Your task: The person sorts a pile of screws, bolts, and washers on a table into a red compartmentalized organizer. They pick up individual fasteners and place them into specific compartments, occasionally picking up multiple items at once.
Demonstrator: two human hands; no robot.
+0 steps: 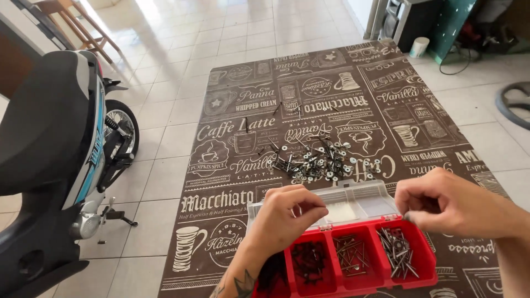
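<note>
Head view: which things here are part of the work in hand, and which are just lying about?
In hand: left hand and right hand over the red compartment box; its clear lid; nails; loose screws and washers on the brown printed mat.

Lying about: scooter; wooden stool; white cup; cable.

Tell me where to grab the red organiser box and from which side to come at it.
Grip the red organiser box by its two short end walls, one hand on each, coming in from the sides and keeping it level. Its clear lid stands hinged open at the far edge, and the open compartments hold loose nails and dark screws that would probably spill if tilted.
</note>
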